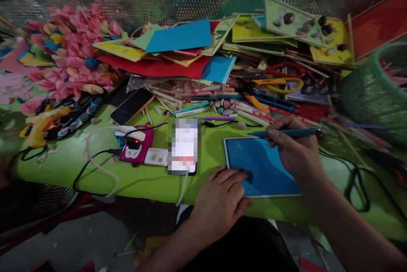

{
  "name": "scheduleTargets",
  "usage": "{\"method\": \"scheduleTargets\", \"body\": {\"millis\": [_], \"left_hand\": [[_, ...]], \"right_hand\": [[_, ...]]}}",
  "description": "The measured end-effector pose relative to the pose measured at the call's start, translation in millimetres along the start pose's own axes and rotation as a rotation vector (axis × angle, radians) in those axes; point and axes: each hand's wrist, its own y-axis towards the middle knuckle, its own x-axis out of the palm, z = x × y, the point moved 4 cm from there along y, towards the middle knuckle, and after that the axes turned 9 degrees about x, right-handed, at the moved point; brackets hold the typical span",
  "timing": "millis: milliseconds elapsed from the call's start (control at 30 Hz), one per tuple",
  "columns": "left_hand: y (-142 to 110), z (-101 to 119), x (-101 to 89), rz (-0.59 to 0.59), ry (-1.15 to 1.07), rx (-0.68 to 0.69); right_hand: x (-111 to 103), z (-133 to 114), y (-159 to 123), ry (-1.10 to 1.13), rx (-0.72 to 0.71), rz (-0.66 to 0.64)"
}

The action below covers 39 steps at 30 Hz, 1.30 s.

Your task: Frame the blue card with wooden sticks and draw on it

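Note:
A blue card panel (263,168) with pale stick edging lies flat on the green table. My left hand (222,191) rests on its lower left corner, palm down, fingers extended and lying on the surface. Above the panel's upper right part, my right hand (294,149) is closed around a blue marker pen (297,133), held nearly level with its thin end pointing left. Whether the pen tip touches anything cannot be seen; it appears over the panel's top edge. A lit phone (184,147) with a blurred screen lies left of the panel, a white cable plugged in.
A purple power strip (136,147) with chargers and cables sits left of the phone. Behind lie pens, scissors (282,83), a dark phone (132,106) and stacked coloured cards (179,37). A green basket (378,90) stands right; a yellow glue gun (44,123) lies left.

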Motion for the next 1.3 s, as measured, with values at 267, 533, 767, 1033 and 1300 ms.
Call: {"method": "scheduleTargets", "body": {"millis": [267,533,767,1033,1300], "left_hand": [[-0.7,-0.6,1.1,0.009,0.010,-0.005],[-0.4,0.4,-4.5,0.093,-0.073,0.002],[-3.3,0.5,-10.5,0.264,-0.122,-0.026],[-13.1,-4.7,-11.8,0.483,-0.072,-0.239],[-15.9,-8.9,-8.5,0.585,0.066,-0.367]], "right_hand": [[-9.1,-17.6,-6.2,0.047,-0.084,0.044],[-32.1,-41.3,-42.2,0.086,-0.082,0.066],[-73.5,14.4,-73.8,-0.017,0.071,0.106],[-81.2,40.1,-82.1,-0.140,0.045,0.044],[-77.7,38.7,-77.3,-0.119,-0.001,-0.058]]}}
